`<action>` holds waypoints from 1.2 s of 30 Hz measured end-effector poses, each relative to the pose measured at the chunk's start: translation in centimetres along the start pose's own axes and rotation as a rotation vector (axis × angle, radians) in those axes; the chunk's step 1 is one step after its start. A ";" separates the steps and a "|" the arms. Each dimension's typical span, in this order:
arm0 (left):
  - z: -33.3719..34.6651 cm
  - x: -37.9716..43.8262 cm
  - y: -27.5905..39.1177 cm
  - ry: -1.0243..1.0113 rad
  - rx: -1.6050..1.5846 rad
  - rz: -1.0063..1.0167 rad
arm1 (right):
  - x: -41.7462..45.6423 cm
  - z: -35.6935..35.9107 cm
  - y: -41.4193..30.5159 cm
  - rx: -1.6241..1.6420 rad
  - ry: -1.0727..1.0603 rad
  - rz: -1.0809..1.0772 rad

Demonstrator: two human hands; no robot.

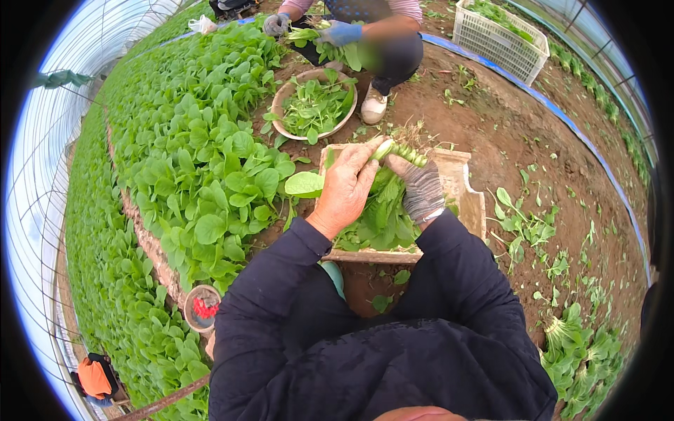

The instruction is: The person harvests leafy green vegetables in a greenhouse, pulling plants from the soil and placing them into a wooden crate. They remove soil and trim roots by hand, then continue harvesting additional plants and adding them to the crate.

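My right hand (423, 192), in a grey knit glove, grips a bunch of leafy greens (387, 202) with pale stems and soil-stained roots at the far end. My bare left hand (345, 187) is against the same bunch, its fingertips at a pale stem (383, 149). A broad leaf (305, 184) sticks out to the left from under this hand, and the palm side is hidden. Both hands are over a shallow, worn crate (468, 192) with more greens inside.
Across from me a crouching person's gloved hands (339, 33) hold greens above a round basin (281, 100) of leaves. Growing greens (210, 158) fill the left. A white plastic crate (495, 47) stands back right; bundled greens (579, 358) lie front right. A small bucket (197, 323) is beside my left arm.
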State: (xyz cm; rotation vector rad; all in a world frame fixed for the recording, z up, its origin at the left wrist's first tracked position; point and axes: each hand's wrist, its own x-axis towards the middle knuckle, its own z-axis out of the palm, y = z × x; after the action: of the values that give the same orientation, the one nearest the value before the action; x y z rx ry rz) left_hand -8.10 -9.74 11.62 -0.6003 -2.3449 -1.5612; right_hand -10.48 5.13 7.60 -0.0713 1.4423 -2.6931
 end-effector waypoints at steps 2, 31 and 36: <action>-0.1 -0.3 0.1 0.012 0.020 0.007 | -0.6 0.6 -0.5 0.055 0.022 0.071; 0.6 -0.8 2.1 -0.341 0.337 0.081 | -1.1 0.2 -1.3 0.013 -0.156 -0.073; -2.1 0.1 1.6 -0.349 0.124 0.117 | -0.5 -0.5 -1.1 0.044 -0.148 -0.122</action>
State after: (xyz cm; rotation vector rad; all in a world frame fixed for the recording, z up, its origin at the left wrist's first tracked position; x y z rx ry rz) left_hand -7.42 -11.14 13.78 -1.0314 -2.5738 -1.3367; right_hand -10.11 6.20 8.18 -0.3585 1.3775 -2.7456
